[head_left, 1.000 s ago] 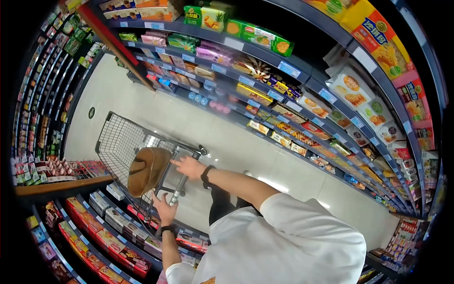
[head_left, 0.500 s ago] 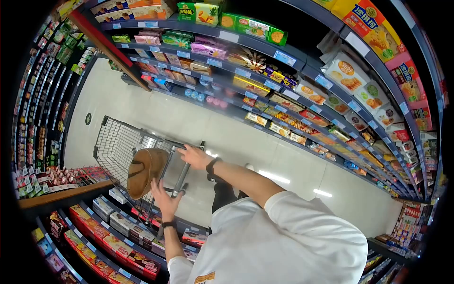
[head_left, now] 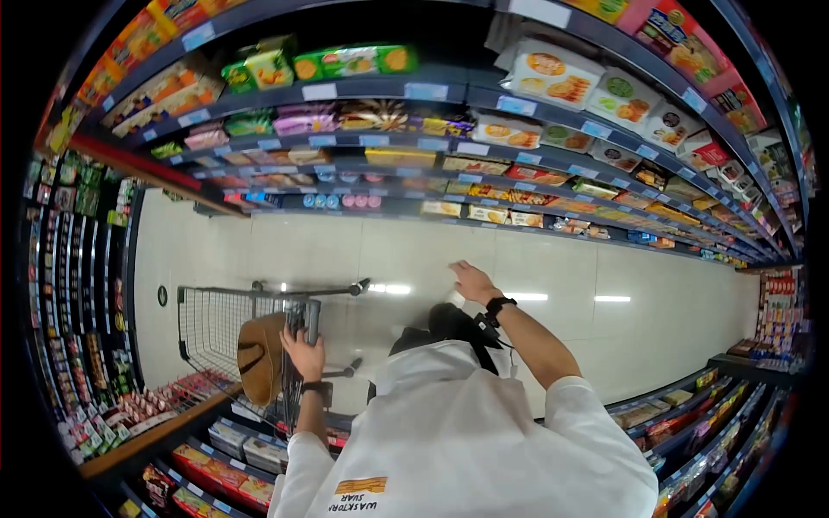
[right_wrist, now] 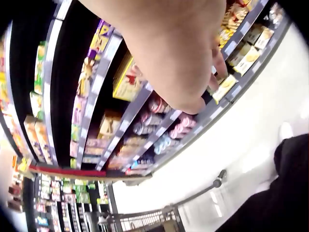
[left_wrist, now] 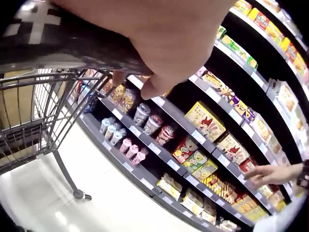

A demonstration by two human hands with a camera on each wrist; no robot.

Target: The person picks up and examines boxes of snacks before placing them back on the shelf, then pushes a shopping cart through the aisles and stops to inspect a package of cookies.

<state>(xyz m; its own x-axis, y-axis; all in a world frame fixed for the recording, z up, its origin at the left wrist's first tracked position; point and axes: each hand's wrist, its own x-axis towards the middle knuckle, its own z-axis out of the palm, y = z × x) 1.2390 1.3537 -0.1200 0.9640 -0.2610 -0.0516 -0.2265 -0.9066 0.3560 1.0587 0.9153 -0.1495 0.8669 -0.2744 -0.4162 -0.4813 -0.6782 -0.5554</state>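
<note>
In the head view my left hand [head_left: 304,354] grips the end of the handle [head_left: 313,316] of a wire shopping cart [head_left: 207,321]. From the left wrist, the same dark handle [left_wrist: 72,50] runs under the palm, with fingertips curled past its edge. A brown, soft-looking thing with a dark stripe [head_left: 257,373] lies in the cart, just beyond the left fingers. My right hand [head_left: 473,283] is off the cart, held out over the aisle with loose fingers and nothing in it. It faces the snack shelves in the right wrist view.
Long shelves [head_left: 371,86] of boxed and bagged snacks run along the far side of the aisle. Lower shelves [head_left: 216,470] with boxes stand close on the near left. Pale tiled floor [head_left: 553,259] lies between them. A wooden-edged display [head_left: 155,432] borders the cart's left end.
My right hand has left the cart handle and swung right, away from the cart. The left hand has come from beside the brown thing onto the handle. The head view has turned.
</note>
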